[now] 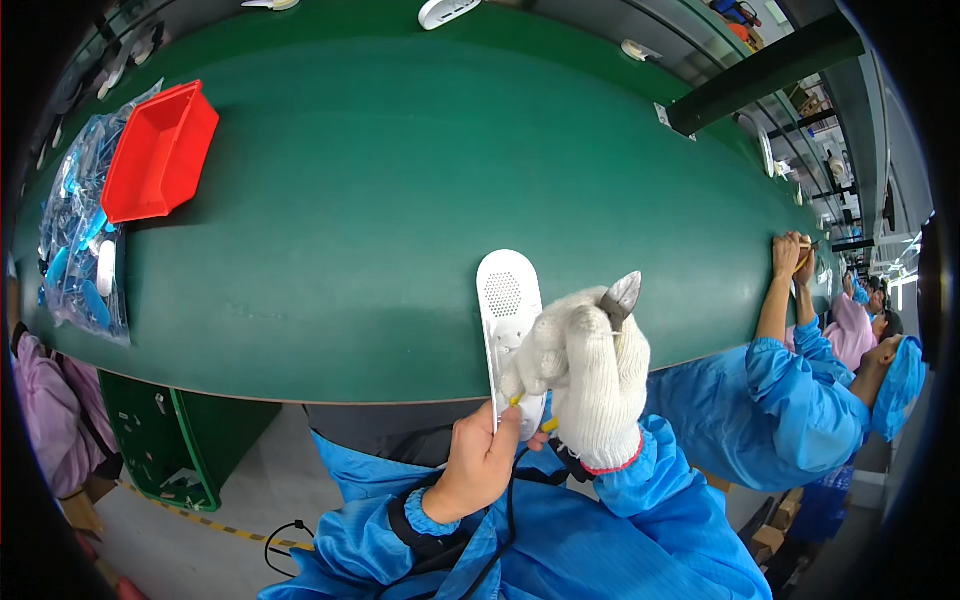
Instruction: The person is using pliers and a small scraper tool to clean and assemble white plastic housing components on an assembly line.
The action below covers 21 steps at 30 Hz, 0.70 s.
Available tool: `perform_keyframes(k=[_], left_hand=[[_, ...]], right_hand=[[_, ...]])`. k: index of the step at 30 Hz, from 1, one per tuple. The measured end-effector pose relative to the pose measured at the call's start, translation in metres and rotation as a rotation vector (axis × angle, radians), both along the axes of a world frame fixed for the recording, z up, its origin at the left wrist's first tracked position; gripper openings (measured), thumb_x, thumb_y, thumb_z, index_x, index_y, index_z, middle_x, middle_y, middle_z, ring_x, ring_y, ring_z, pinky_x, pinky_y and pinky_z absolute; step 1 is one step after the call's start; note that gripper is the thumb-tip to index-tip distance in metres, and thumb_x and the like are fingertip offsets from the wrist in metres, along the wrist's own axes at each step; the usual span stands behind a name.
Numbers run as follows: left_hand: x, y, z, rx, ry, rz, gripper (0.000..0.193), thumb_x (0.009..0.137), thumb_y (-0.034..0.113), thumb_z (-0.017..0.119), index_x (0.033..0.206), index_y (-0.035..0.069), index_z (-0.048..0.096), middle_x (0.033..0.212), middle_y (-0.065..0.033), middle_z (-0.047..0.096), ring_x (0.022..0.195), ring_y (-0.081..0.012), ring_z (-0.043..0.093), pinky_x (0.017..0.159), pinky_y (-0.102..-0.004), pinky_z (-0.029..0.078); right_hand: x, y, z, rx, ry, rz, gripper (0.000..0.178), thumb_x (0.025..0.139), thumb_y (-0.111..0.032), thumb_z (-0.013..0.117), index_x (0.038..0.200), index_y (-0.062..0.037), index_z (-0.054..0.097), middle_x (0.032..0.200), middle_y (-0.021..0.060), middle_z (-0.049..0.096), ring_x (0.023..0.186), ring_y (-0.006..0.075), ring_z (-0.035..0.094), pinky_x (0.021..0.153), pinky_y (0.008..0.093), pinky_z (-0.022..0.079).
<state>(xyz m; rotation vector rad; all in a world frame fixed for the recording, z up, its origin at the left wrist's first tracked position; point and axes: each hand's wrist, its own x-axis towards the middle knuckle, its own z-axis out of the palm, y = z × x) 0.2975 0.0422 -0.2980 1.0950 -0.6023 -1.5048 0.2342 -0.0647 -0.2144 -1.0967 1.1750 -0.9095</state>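
My left hand [474, 464] is bare and closed round the near end of a long white plastic housing [510, 292]. The housing has rounded ends and a patch of small round holes at its far end. It tilts over the table's front edge. My right hand [592, 365], in a white knitted glove with a red cuff edge, is closed against the housing's right side. Yellow parts [549, 425] of a tool show beneath the glove, near my left fingertips; the rest is hidden. A pointed grey tip [622, 294] sticks up by the gloved knuckles; I cannot tell what it belongs to.
A red bin [160, 150] sits at the left on a clear bag [85, 250] of blue and white parts. White parts lie along the green table's [340, 200] far side. A dark post [765, 75] stands at the back right. A co-worker in blue [780, 400] works close on my right.
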Motion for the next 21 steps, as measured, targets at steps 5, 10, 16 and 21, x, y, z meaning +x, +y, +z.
perform_keyframes(k=[5, 10, 16, 21], left_hand=[[0.005, -0.001, 0.003, 0.007, -0.076, -0.037, 0.028, 0.105, 0.010, 0.041, 0.110, -0.010, 0.059, 0.086, -0.0150, 0.072, 0.074, -0.0169, 0.070, 0.070, -0.0309, 0.056], [0.003, -0.002, 0.002, -0.008, -0.087, -0.012, 0.028, 0.105, 0.011, 0.041, 0.110, -0.009, 0.059, 0.084, -0.0143, 0.072, 0.073, -0.0164, 0.070, 0.069, -0.0306, 0.056], [0.000, -0.004, -0.002, -0.040, -0.018, 0.001, 0.028, 0.105, 0.010, 0.040, 0.109, -0.009, 0.060, 0.082, -0.0134, 0.071, 0.070, -0.0166, 0.067, 0.068, -0.0311, 0.054], [0.000, -0.002, -0.002, 0.013, -0.021, -0.025, 0.029, 0.105, 0.012, 0.040, 0.107, -0.009, 0.061, 0.083, -0.0137, 0.071, 0.071, -0.0173, 0.068, 0.069, -0.0315, 0.055]], right_hand=[[0.005, 0.003, -0.003, -0.016, -0.049, 0.008, 0.029, 0.104, -0.026, 0.049, 0.097, 0.0015, 0.055, 0.071, 0.0088, 0.055, 0.056, 0.0185, 0.054, 0.054, 0.0370, 0.052], [0.010, 0.002, -0.002, -0.013, -0.101, -0.017, 0.023, 0.103, -0.021, 0.050, 0.098, 0.0013, 0.055, 0.071, 0.0080, 0.056, 0.057, 0.0152, 0.053, 0.054, 0.0328, 0.049], [0.019, -0.005, 0.002, -0.074, 0.063, -0.043, 0.027, 0.104, -0.024, 0.048, 0.097, 0.0017, 0.055, 0.073, 0.0084, 0.057, 0.056, 0.0146, 0.055, 0.051, 0.0309, 0.047], [0.010, -0.014, 0.004, 0.080, -0.131, -0.037, 0.033, 0.105, -0.029, 0.046, 0.090, -0.0004, 0.052, 0.067, 0.0047, 0.050, 0.052, 0.0161, 0.049, 0.049, 0.0350, 0.049]])
